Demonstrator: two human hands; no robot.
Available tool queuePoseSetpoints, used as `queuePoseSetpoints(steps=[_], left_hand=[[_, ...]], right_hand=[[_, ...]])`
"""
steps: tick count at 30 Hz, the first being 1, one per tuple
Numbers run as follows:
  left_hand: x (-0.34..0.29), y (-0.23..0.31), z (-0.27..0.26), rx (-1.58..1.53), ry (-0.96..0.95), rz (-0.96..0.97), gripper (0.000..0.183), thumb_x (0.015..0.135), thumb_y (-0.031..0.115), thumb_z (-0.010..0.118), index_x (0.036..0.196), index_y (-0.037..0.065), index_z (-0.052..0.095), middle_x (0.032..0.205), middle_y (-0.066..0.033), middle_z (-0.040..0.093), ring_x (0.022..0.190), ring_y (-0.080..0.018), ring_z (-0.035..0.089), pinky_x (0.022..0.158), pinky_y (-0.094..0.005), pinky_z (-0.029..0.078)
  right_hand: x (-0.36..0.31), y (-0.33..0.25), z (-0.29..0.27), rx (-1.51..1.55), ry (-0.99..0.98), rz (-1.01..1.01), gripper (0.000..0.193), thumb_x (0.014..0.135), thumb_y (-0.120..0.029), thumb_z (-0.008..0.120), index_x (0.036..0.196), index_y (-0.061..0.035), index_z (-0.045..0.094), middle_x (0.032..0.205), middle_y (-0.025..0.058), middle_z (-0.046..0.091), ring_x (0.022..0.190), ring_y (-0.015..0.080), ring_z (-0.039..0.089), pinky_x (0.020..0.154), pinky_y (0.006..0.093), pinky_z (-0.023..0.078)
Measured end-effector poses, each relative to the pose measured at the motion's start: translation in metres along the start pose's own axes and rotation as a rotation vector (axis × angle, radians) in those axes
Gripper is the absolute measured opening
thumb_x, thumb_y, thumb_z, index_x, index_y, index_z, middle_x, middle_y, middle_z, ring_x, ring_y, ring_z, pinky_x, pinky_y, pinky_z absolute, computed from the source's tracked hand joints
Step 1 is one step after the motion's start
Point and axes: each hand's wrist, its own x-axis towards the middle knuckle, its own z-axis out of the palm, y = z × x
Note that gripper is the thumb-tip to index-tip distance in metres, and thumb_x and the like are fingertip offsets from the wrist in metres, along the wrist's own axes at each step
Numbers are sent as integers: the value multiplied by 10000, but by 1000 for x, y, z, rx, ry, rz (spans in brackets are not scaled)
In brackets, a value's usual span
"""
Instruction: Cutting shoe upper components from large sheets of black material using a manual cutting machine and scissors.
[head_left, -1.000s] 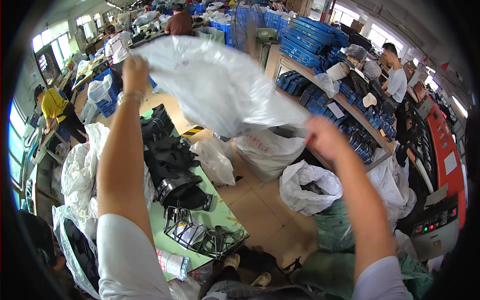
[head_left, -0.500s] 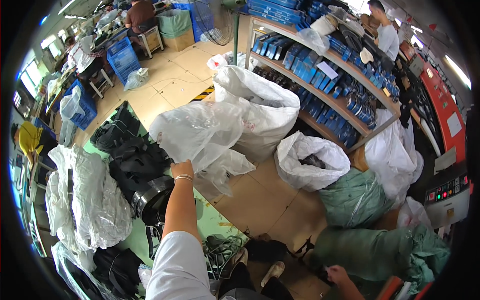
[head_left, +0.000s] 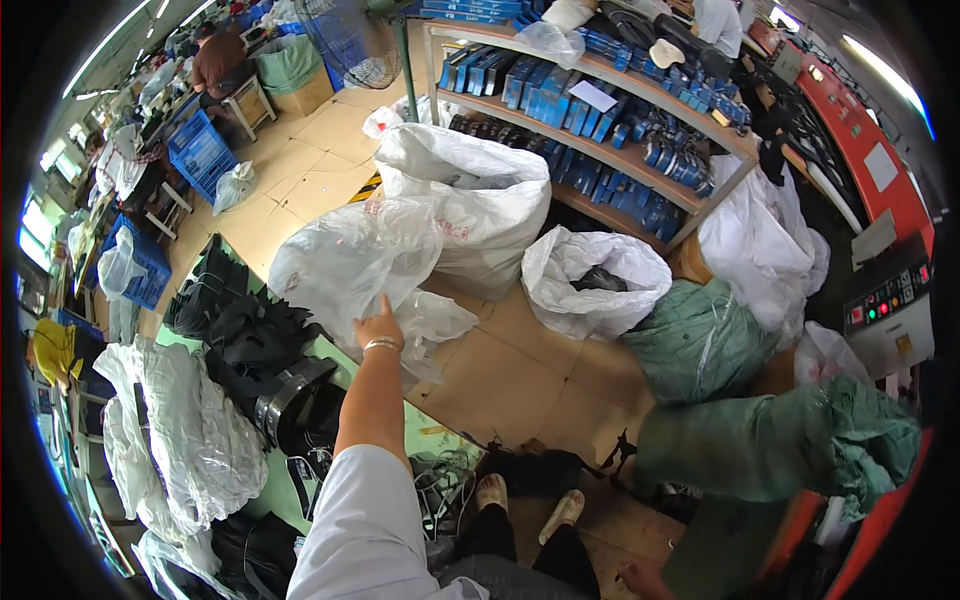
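Workshop shelving [head_left: 600,110] of blue boxes is curving behind open white sacks [head_left: 470,200] on the tan tiled floor [head_left: 520,370]. I'm now lowering the clear plastic bag [head_left: 350,265], held overhead a second ago, onto the green table [head_left: 425,435] beside black goods [head_left: 250,330]. My left hand [head_left: 378,328] is pressing it with loose fingers, while my right hand [head_left: 640,578] is barely showing, grip unreadable.

The right hand [head_left: 640,578] is cut off at the lower edge, its grip unseen.
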Motion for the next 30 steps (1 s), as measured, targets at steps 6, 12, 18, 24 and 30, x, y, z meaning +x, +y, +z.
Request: queuePoseSetpoints(steps=[6,12,18,24,30], left_hand=[[-46,38,-152,-746,469,302,1004,776,217,653,1477,189,-66,1092,-210,625,900,-400,629,775,-452,507],[-183,23,-202,-794,554,815,613,836,114,625,1388,99,360,905,-111,647,798,-254,636,681,-374,499],[-381,6,-60,-329,-57,1061,277,863,303,537,985,61,591,821,-205,630,740,-426,605,648,-482,496],[-550,-18,21,-511,-263,1409,160,807,105,599,938,21,634,739,-136,622,679,-311,613,623,-361,484],[-752,67,-108,-348,-355,1419,364,897,254,586,1178,23,588,1055,-169,645,949,-275,611,846,-364,466]], right_hand=[[-45,-44,-33,-302,209,-136,236,781,-228,572,879,-35,666,831,209,643,777,354,633,684,444,493],[-151,-110,-87,48,477,-239,366,870,-285,562,1156,-57,562,996,188,613,949,366,568,811,442,452],[-274,-47,-50,238,685,-317,317,856,-224,601,1129,-65,573,880,129,605,902,322,583,786,410,469],[-343,17,10,259,852,-595,318,861,-258,598,1111,-62,586,931,132,604,917,323,584,820,422,473],[-476,158,124,359,1155,-480,255,872,-231,580,1041,-40,582,893,123,598,859,308,587,771,399,469]])
